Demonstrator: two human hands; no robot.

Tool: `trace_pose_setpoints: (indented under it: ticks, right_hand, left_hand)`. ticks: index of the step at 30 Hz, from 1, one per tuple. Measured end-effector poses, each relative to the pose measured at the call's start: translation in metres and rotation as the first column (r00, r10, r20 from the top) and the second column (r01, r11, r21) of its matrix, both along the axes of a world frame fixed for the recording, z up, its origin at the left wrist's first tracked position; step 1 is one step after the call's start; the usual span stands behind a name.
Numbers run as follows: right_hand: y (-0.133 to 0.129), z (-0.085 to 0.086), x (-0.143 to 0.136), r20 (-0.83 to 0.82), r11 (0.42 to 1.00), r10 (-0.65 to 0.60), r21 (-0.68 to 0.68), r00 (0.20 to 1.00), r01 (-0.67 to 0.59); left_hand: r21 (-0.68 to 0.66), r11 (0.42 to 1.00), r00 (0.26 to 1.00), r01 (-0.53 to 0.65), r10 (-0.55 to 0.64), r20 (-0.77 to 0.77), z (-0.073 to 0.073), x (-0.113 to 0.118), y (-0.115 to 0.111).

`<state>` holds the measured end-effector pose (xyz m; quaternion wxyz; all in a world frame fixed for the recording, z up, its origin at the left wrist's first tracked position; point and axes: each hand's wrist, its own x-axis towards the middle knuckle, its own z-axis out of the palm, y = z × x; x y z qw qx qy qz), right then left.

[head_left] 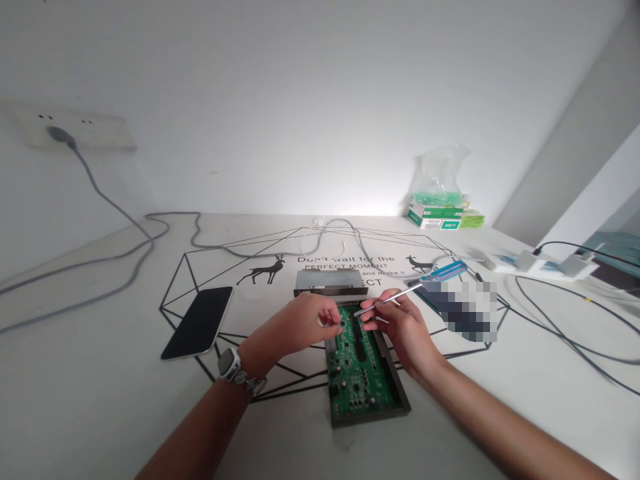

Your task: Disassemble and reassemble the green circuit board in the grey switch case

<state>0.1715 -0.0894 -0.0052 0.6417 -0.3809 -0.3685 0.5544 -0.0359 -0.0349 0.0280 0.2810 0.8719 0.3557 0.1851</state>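
A green circuit board (357, 380) lies in a dark open housing (397, 387) in front of me. My right hand (400, 327) grips the metal shaft of a screwdriver (410, 289). Its clear blue handle points up and to the right, and its tip hangs over the board's upper part. Over the upper left of the board, my left hand (310, 320) has its thumb and fingers pinched close to the screwdriver tip. Whether something small is between them cannot be made out. Just behind the housing is a grey metal cover (330, 280).
A phone (199, 323) lies on the left, and a dark, partly pixelated object (440, 300) on the right. A power strip (540, 265) with plugs and cables stands further right. Boxes (435, 217) and a plastic bag (440, 177) sit by the wall. A grey cable (245, 253) crosses the table's back.
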Motion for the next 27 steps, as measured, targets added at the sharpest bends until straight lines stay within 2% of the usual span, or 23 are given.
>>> trace_pose_setpoints:
  ticks: [4,14,22,27]
  right_hand:
    - [0.003,-0.002,-0.001,0.018,1.0,0.005,-0.005,1.0,-0.005]
    - [0.003,-0.001,-0.002,-0.018,1.0,0.002,-0.029,1.0,-0.003]
    - [0.003,-0.002,-0.004,-0.068,0.999,-0.002,-0.05,0.998,-0.002]
    - [0.001,0.002,-0.005,-0.065,0.999,-0.001,-0.034,0.998,-0.001]
  left_hand:
    - [0.076,0.997,1.0,-0.019,0.018,0.004,0.005,0.004,-0.005]
    - [0.094,0.995,0.999,-0.018,0.015,0.031,0.008,0.006,-0.005]
    - [0.168,0.986,0.997,-0.012,-0.002,0.083,0.014,0.009,-0.008]
    - [0.184,0.983,0.996,-0.024,0.007,0.094,0.013,0.011,-0.009]
